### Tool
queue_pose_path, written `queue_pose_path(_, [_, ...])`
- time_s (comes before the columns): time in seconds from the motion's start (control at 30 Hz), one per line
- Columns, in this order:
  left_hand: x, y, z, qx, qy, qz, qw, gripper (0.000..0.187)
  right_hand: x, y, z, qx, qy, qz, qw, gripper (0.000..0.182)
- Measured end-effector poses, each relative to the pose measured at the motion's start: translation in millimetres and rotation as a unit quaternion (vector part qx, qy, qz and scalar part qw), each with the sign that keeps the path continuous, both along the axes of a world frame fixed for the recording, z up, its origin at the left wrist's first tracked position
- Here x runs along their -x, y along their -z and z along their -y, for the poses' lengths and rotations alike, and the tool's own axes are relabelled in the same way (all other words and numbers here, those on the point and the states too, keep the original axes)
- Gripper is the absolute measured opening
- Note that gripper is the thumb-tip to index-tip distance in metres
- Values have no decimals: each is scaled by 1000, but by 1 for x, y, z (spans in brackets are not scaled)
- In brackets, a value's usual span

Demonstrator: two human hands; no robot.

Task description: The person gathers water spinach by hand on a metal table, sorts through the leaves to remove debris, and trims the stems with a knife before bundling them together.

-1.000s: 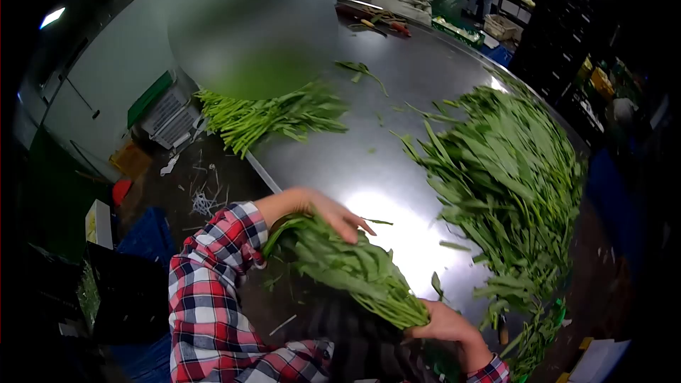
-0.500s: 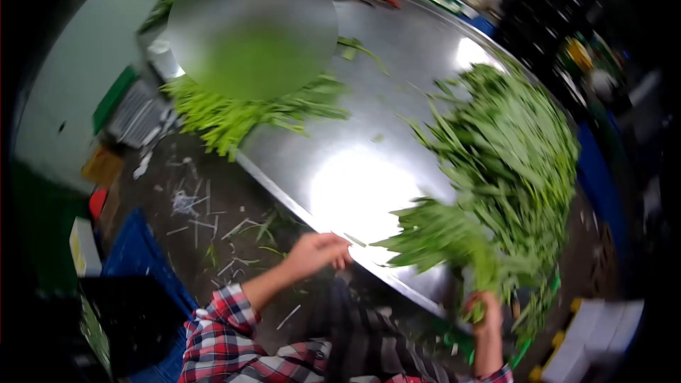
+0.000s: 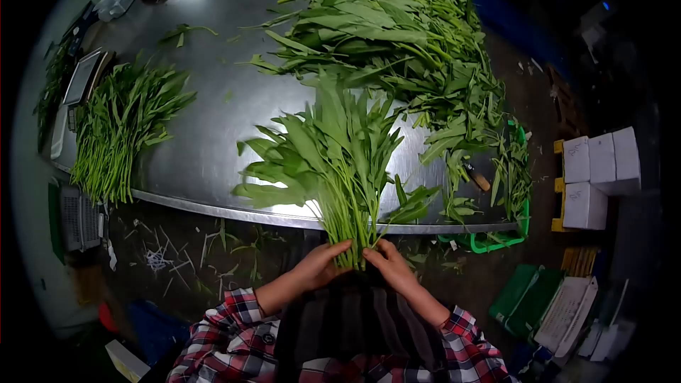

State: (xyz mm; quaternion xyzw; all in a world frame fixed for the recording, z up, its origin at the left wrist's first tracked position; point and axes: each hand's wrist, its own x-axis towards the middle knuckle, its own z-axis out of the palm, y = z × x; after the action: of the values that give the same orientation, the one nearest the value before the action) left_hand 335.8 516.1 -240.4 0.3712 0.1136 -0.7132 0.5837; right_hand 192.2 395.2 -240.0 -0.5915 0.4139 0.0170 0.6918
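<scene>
A bunch of leafy green stalks [image 3: 344, 163] lies over the near edge of the metal table [image 3: 206, 135], leaves pointing away from me. My left hand [image 3: 323, 264] is closed round the left side of its stalk ends. On the right side of the same stalks, my right hand [image 3: 389, 266] is closed too, close beside the left one. Beyond the bunch spreads a large pile of the same greens [image 3: 397, 21]. Another bundle [image 3: 120, 124] rests at the table's left end, stalks towards me.
A scale [image 3: 84, 78] stands behind the left bundle. Near the right edge lies a knife with a wooden handle [image 3: 479, 180]. A green basket [image 3: 523, 220] is at the table's right corner. White boxes [image 3: 589, 202] stand further right.
The view has swung to the right and levelled. The bunch has come from the right to in front of me, its leaves now pointing away. My left hand, empty before, now holds it too.
</scene>
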Motion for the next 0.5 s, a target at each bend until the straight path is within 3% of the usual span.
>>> queue_pose_path(0.07, [-2,4,-3,-8,-14,17,1000,39,1,-3,-1,102,19,-22,994,39])
queue_pose_path(0.2, [-1,14,-8,-6,0,148,989,36,-14,-8,8,-35,-53,28,998,33])
queue_pose_path(0.3, [-3,1,-17,-28,44,214,975,38,5,25,1,-59,11,48,997,28])
queue_pose_path(0.33, [-7,-2,-22,-31,69,224,972,38,8,26,-5,-132,105,140,976,25])
queue_pose_path(0.43, [-12,6,-39,-7,118,234,965,41,10,-5,2,-307,147,99,935,24])
queue_pose_path(0.5, [-13,11,-47,14,168,266,949,42,5,-9,7,-310,110,53,943,28])
